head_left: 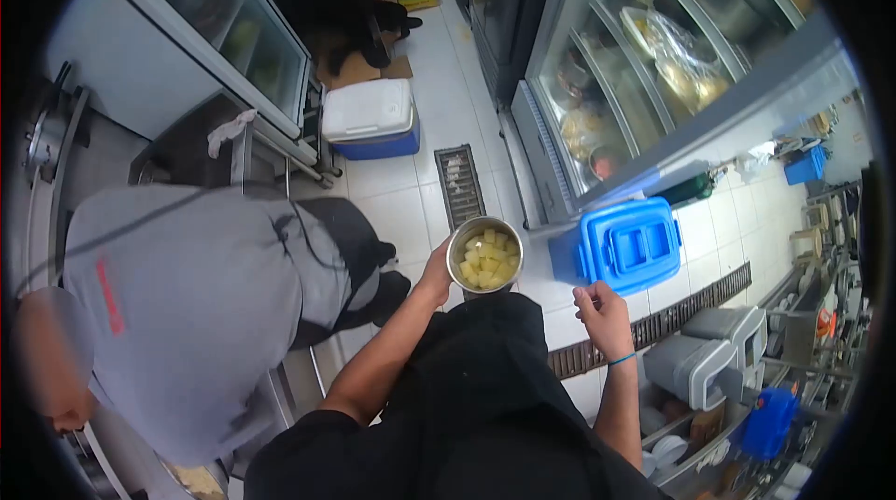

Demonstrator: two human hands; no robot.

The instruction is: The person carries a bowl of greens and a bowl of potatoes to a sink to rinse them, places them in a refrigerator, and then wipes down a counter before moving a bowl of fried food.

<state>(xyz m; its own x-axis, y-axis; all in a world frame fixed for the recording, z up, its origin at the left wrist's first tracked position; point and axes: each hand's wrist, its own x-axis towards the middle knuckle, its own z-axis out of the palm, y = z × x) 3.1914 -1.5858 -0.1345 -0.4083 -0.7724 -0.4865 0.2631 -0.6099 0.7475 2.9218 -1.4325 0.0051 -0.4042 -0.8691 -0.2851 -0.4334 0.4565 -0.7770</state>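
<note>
A round steel container [452,255] filled with pale yellow cut chunks [489,260], like potato cubes, is held upright in front of my body. Wrapped round its left side are the fingers of my left hand [435,278], partly hidden by the container. My right hand [605,317] hangs free on the other side, its fingers loosely bent and a little apart, with nothing seen in them. Just beyond it on the floor stands a blue lidded bin [631,271].
A person in a grey shirt [187,304] bends over the counter close on my left. Ahead, a blue and white cooler [371,131] sits on the tiles near a floor drain grate [457,184]. A glass-door fridge [644,80] rises at the right; grey bins [693,369] stand lower right.
</note>
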